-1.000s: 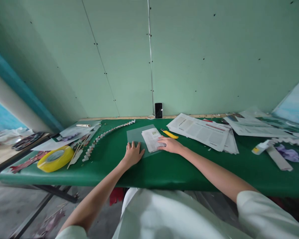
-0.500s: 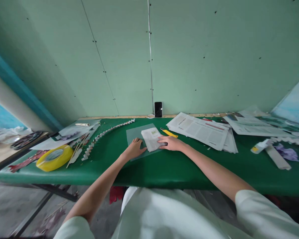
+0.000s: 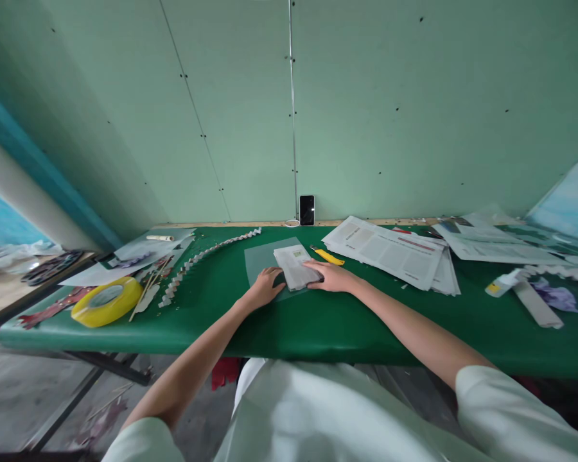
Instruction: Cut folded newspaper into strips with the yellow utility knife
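Note:
A small stack of printed paper sheets [image 3: 293, 264] lies tilted on a translucent sheet [image 3: 259, 258] at the middle of the green table. My right hand [image 3: 331, 276] grips the stack's right edge, fingers on top and thumb along the lower corner. Close by the stack's lower left side, my left hand [image 3: 266, 287] rests with fingers bent and thumb apart; whether its tips touch the paper I cannot tell. Just beyond my right hand is a yellow utility knife [image 3: 328, 256].
Large printed sheets [image 3: 388, 250] lie to the right, with a glue bottle [image 3: 502, 283] farther over. On the left are a yellow tape roll [image 3: 106, 301], thin sticks [image 3: 149, 289] and a folded-paper chain [image 3: 192, 262]. A phone [image 3: 307, 210] leans against the wall.
My left hand has shifted slightly and its thumb has come closer to the stack. My right hand has closed more along the stack's right edge. The stack has barely moved.

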Motion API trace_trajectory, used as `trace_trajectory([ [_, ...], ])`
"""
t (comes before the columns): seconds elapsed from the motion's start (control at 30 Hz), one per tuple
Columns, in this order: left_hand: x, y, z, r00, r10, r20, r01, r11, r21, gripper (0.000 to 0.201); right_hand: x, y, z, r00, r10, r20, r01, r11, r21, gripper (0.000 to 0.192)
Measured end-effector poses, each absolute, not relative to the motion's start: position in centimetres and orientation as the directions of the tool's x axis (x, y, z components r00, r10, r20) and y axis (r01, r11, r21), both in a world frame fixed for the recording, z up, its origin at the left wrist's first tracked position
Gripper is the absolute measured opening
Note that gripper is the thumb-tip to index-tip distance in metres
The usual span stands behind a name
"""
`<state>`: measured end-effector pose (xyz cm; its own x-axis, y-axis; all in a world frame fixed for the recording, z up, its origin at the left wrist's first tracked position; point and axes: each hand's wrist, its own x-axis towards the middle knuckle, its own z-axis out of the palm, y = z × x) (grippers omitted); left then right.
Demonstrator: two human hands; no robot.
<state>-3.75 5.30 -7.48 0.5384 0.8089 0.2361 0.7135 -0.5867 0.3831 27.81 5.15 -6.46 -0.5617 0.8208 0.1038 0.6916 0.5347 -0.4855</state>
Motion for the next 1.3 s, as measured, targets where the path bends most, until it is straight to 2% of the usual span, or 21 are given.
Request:
trace_trajectory([
  [0.17,-3.8,5.5,-8.2,0.533,0.807,0.254,0.704,-0.590,0.396,0.045,27.6,5.1,-6.5,-0.581,0.807,0.106,0.680,0.553,-0.482,0.083],
  [0.37,-3.8,5.9,-9.7,0.397,0.878,0.269,0.790,-0.476,0.387,0.045,27.4,5.4,-6.4,-0.563,0.824,0.062,0.694,0.512,-0.506,0.083],
  [0.53,-4.0,6.0,-10.1,0.427,0.849,0.312,0.753,-0.524,0.397,0.054,27.5,5.6,-6.7,-0.575,0.814,0.082,0.689,0.536,-0.488,0.081],
  [0.7,-4.2,5.8,-9.7,0.452,0.829,0.329,0.721,-0.557,0.413,0.043,27.7,5.9,-7.4,-0.629,0.766,0.131,0.638,0.605,-0.476,0.071],
  [0.93,-3.8,5.3,-8.9,0.455,0.825,0.335,0.720,-0.562,0.407,0.038,27.6,6.0,-7.7,-0.615,0.770,0.168,0.636,0.611,-0.471,0.063],
  [1.13,-3.7,5.2,-8.5,0.461,0.823,0.333,0.717,-0.566,0.407,0.039,27.4,5.7,-7.5,-0.605,0.778,0.170,0.649,0.606,-0.461,0.070],
  [1.3,-3.9,5.6,-8.7,0.395,0.868,0.300,0.694,-0.496,0.521,0.046,27.0,5.6,-7.2,-0.586,0.795,0.155,0.676,0.585,-0.448,0.076],
])
